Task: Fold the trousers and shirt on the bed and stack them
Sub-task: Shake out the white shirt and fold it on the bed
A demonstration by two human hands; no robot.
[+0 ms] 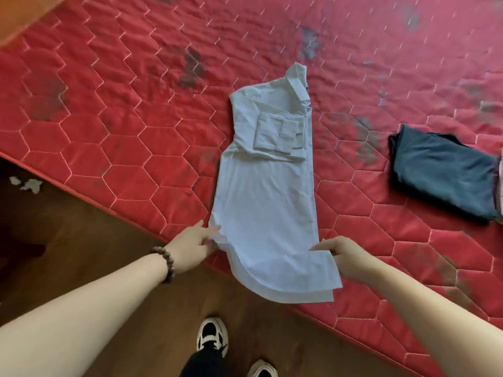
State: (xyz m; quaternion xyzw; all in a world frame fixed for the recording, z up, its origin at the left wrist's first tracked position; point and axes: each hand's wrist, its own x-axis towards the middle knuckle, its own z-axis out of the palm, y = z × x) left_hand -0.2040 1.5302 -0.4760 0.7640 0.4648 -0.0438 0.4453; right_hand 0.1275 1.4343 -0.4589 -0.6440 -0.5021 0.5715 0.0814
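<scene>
Nearest the camera, below the shirt's hem, two black-and-white shoes [212,337] stand on the brown wooden floor [81,227], with a dark trouser leg above one of them.

The left hand [192,247], with a bead bracelet [164,263] on its wrist, reaches to the shirt's lower left corner. Its fingers lie fairly straight against the hem edge, and the thumb side touches the cloth; whether it truly pinches the fabric cannot be told. The right hand [347,255] is at the shirt's lower right corner, fingers curled and thumb on top, pinching the hem there.

The shirt [266,186], pale blue, lies lengthwise on the red quilted bed [136,104]. It is folded in half along its length, its collar pointing away and a sleeve folded into a small rectangle on the chest. The hem end hangs slightly over the bed's near edge.

To the right of the shirt and well apart from it, the trousers [443,172], dark blue-grey, lie on the bed already folded into a compact bundle.

Left of the shirt, some small white scraps [27,183] lie on the floor beside the bed's edge.
</scene>
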